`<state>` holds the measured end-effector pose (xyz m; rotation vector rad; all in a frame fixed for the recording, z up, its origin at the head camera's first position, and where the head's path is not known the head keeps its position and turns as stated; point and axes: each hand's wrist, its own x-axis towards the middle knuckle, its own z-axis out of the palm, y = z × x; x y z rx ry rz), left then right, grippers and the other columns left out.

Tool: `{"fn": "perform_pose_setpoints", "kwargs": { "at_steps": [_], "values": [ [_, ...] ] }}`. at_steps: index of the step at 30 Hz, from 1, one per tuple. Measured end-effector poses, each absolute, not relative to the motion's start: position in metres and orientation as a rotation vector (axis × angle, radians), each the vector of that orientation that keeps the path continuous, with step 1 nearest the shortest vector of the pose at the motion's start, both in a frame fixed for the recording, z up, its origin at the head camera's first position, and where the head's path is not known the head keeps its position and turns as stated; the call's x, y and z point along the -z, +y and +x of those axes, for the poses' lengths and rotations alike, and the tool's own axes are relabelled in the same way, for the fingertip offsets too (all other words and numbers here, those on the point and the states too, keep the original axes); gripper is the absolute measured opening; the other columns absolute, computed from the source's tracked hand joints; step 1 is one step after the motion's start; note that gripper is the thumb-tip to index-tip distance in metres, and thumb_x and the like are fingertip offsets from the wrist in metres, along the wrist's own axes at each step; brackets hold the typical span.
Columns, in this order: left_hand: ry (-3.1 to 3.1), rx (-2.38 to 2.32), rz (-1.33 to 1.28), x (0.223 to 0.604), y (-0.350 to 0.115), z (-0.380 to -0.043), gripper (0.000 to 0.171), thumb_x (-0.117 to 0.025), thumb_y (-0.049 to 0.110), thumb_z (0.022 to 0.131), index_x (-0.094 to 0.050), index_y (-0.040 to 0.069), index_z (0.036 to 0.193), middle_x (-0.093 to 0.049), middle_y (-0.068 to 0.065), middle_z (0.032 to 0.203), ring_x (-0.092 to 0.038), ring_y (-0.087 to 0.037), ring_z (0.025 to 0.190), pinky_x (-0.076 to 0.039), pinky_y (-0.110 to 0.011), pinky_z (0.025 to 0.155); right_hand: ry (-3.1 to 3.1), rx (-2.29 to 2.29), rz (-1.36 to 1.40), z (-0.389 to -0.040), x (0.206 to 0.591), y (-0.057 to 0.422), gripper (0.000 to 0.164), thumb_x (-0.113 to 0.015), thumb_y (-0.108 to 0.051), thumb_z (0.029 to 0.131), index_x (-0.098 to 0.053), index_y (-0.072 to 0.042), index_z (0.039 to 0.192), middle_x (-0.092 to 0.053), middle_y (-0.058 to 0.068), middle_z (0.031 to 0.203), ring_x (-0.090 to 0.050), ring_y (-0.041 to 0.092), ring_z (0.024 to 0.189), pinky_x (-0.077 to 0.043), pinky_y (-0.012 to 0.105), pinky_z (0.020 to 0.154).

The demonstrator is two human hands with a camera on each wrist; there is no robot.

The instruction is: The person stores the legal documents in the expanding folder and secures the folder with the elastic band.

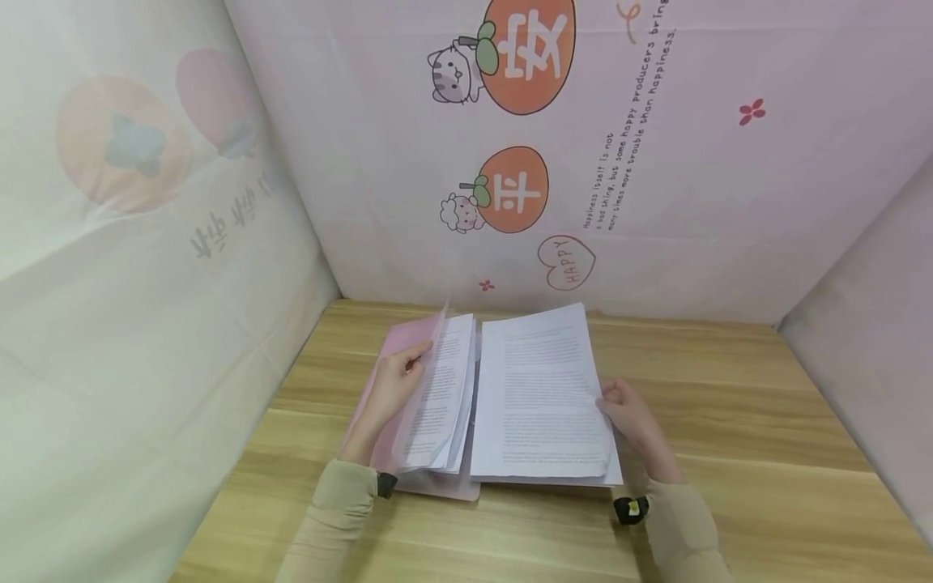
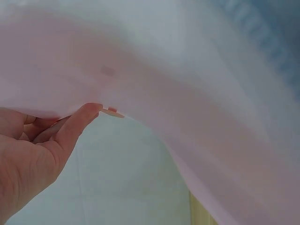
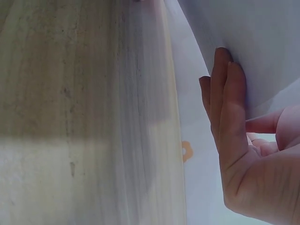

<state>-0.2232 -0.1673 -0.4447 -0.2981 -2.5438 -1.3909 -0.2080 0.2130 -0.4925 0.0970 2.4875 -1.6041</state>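
Note:
A pink translucent folder [image 1: 411,334] lies opened on the left part of the table, with several printed sheets [image 1: 441,389] inside. My left hand [image 1: 394,379] pinches the edge of its raised cover, whose pink film [image 2: 136,89] spreads across the left wrist view. To the right, a stack of printed paper [image 1: 543,397] is tilted, its right side lifted. My right hand [image 1: 628,411] grips that stack by the right edge, thumb on one face and fingers [image 3: 232,108] on the other. The stack's left edge is beside the folder; whether they touch I cannot tell.
The wooden table [image 1: 729,437] extends on both sides and in front of the papers. Behind it hangs a printed pale cloth [image 1: 678,243], with more cloth at the left and right sides. A dark band [image 1: 631,510] is on the right wrist.

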Motion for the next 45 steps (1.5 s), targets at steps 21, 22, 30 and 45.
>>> {"fn": "perform_pose_setpoints", "kwargs": {
  "at_steps": [21,22,30,45],
  "values": [
    [-2.544,1.395,-0.302,0.447,-0.166,-0.222,0.040,-0.049,-0.004,0.090,-0.064,-0.003,0.127,-0.065,-0.018,0.132,-0.062,-0.023,0.103,-0.055,-0.039,0.093,2.560,1.521,0.075,-0.219,0.490,0.201,0.030,-0.048,-0.007,0.097,-0.046,0.009,0.122,-0.063,0.029,0.107,-0.061,0.018,0.080,-0.049,0.027,0.068],
    [-2.545,1.405,-0.297,0.447,-0.166,-0.222,0.040,-0.049,-0.004,0.090,-0.064,-0.002,0.127,-0.064,-0.017,0.132,-0.062,-0.022,0.105,-0.054,-0.040,0.094,2.554,1.533,0.071,-0.220,0.490,0.200,0.029,-0.048,-0.007,0.097,-0.046,0.009,0.121,-0.063,0.030,0.107,-0.060,0.018,0.079,-0.049,0.027,0.068],
    [-2.531,1.407,-0.300,0.447,-0.166,-0.224,0.040,-0.049,-0.005,0.090,-0.064,-0.004,0.127,-0.064,-0.019,0.133,-0.062,-0.028,0.120,-0.053,-0.045,0.099,2.548,1.562,0.090,-0.224,0.491,0.195,0.027,-0.047,-0.009,0.098,-0.046,0.006,0.119,-0.063,0.028,0.110,-0.059,0.019,0.083,-0.048,0.028,0.070],
    [-2.537,1.414,-0.303,0.447,-0.165,-0.224,0.040,-0.049,-0.005,0.089,-0.064,-0.004,0.126,-0.064,-0.018,0.133,-0.062,-0.028,0.120,-0.053,-0.044,0.099,2.493,1.595,0.121,-0.224,0.492,0.186,0.029,-0.044,-0.009,0.100,-0.044,0.008,0.123,-0.062,0.027,0.110,-0.060,0.019,0.084,-0.049,0.027,0.071]
  ]
}}
